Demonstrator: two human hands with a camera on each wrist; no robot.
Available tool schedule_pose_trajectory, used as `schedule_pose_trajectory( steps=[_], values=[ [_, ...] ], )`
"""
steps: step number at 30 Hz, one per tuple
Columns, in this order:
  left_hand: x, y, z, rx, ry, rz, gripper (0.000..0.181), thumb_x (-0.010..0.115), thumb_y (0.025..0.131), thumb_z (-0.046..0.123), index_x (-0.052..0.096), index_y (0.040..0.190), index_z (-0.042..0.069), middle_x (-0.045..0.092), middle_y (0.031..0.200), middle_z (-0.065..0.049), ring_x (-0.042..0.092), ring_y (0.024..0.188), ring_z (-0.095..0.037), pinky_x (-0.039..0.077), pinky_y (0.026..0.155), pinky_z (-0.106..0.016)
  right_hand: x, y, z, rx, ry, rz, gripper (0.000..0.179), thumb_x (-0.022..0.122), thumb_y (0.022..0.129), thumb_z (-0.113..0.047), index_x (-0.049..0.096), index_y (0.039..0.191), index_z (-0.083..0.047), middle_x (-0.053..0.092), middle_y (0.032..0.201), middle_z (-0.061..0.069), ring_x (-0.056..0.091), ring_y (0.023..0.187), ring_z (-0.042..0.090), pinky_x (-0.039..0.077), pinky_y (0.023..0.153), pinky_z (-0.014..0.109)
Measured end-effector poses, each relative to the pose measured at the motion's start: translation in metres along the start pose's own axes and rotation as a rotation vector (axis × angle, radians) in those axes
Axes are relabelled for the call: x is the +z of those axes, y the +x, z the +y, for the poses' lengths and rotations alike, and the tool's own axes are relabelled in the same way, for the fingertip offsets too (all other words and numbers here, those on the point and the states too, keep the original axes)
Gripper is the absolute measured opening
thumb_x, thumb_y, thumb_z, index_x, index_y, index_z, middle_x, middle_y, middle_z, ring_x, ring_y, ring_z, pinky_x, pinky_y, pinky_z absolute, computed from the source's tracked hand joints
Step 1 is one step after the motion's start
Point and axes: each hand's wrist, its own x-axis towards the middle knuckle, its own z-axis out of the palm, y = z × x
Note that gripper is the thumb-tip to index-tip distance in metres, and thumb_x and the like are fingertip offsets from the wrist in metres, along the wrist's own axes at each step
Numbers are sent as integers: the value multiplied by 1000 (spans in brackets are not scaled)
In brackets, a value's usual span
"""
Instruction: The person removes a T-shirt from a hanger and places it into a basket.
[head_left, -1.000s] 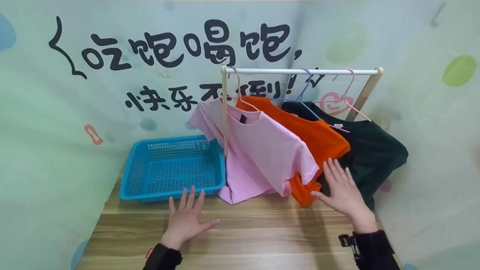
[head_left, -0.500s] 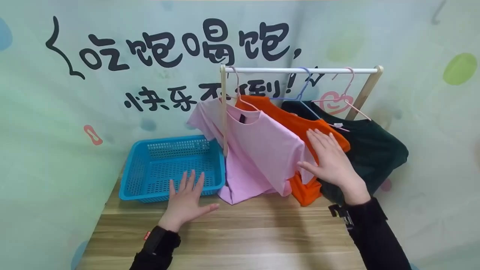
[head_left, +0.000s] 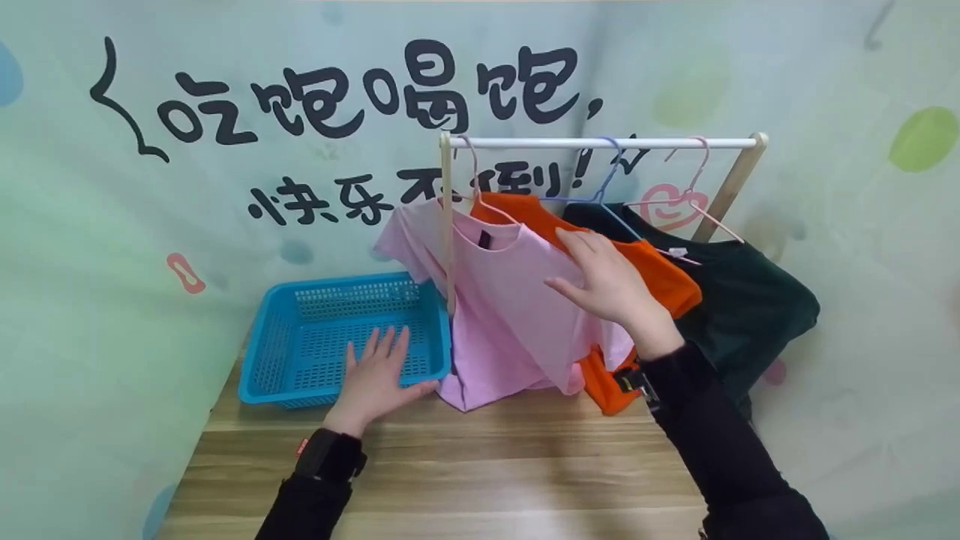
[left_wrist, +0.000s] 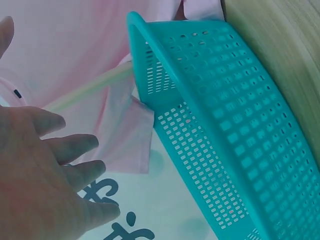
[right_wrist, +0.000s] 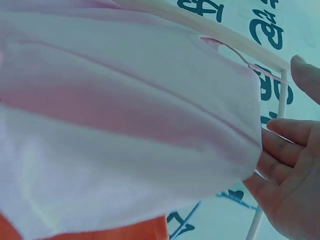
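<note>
The right hand [head_left: 611,281] is held up in front of the pink shirt [head_left: 510,292], with its fingers extended, its thumb apart from them and nothing in its grasp. In the right wrist view its fingertips lie just beside the edge of the pink shirt, and I cannot tell whether they touch the cloth. The left hand [head_left: 375,386] is spread and holds nothing; from the head it overlaps the near right part of the blue basket [head_left: 251,360], while the left wrist view shows a gap between its fingers and the rim. The pink shirt hangs at the left end of the rack [head_left: 525,142] on a pink hanger [head_left: 475,169], its left sleeve reaching behind the wooden post and over the basket's far right corner, its hem low by the table [head_left: 450,465]. Next along the bar is a blue hanger [head_left: 609,176], with the orange shirt [head_left: 667,274] below it, partly behind the pink shirt and the right hand. Toward the right end, the dark green shirt [head_left: 757,300] hangs under another pink hanger. The basket sits on the table left of the rack. Both arms wear black sleeves [head_left: 712,427], and bold black writing [head_left: 307,101] runs across the pale backdrop [head_left: 75,225].
</note>
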Motion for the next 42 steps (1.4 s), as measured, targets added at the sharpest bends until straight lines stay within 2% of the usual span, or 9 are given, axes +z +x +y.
schedule_pose_trajectory(
  steps=[10, 16, 20, 25, 30, 33, 37, 42],
  values=[
    [-6, 18, 3, 16, -27, 26, 101, 57, 87, 70, 27, 155, 2, 33, 156, -22, 21, 145, -43, 8, 111, -70, 5, 48, -19, 21, 50, -57, 66, 61, 98, -39, 40, 151, -7, 47, 148, 15, 40, 135, 33, 32, 112, 49],
    [-2, 22, 6, 26, -53, 70, 93, 61, 90, 61, 31, 153, 0, 37, 153, -23, 27, 142, -44, 13, 111, -69, 16, 68, -25, 24, 47, -48, 56, 61, 99, -30, 45, 146, -4, 53, 141, 16, 49, 128, 32, 37, 109, 45],
    [0, 23, 11, 21, -125, 90, 88, 64, 91, 53, 31, 152, -2, 37, 152, -24, 27, 142, -45, 13, 111, -68, 23, 74, -24, 45, 59, -33, 46, 61, 100, -27, 53, 140, -6, 61, 131, 13, 57, 116, 30, 43, 105, 42],
    [-3, 27, 20, 16, -207, 102, 86, 65, 93, 47, 29, 153, -2, 35, 154, -24, 25, 143, -44, 13, 113, -66, 29, 75, -18, 42, 85, 34, 32, 60, 101, -24, 62, 129, -8, 67, 119, 9, 61, 106, 29, 46, 99, 41],
    [-7, 33, 31, 28, -254, 108, 84, 64, 94, 45, 28, 153, -2, 34, 154, -23, 25, 144, -43, 14, 114, -62, 26, 74, -16, 105, 80, 118, 25, 55, 103, -21, 64, 122, -9, 68, 115, 10, 62, 102, 32, 47, 96, 43],
    [-9, 37, 37, 41, -274, 113, 83, 64, 94, 43, 27, 154, -2, 33, 155, -23, 24, 144, -42, 14, 115, -61, 19, 71, -15, 137, 56, 194, 23, 52, 104, -22, 66, 119, -10, 70, 112, 10, 64, 101, 32, 49, 92, 44],
    [-11, 40, 41, 44, -285, 112, 84, 64, 95, 44, 26, 154, -2, 31, 156, -24, 22, 145, -41, 14, 116, -59, 5, 65, -12, 139, 26, 293, 23, 52, 104, -25, 67, 115, -11, 71, 108, 10, 66, 97, 32, 51, 84, 46],
    [-10, 40, 44, 57, -270, 122, 83, 62, 96, 45, 27, 153, -3, 30, 156, -24, 22, 145, -42, 15, 116, -59, -10, 46, 3, 130, 15, 395, 22, 54, 103, -25, 69, 112, -11, 72, 106, 10, 67, 94, 34, 50, 77, 50]
  ],
)
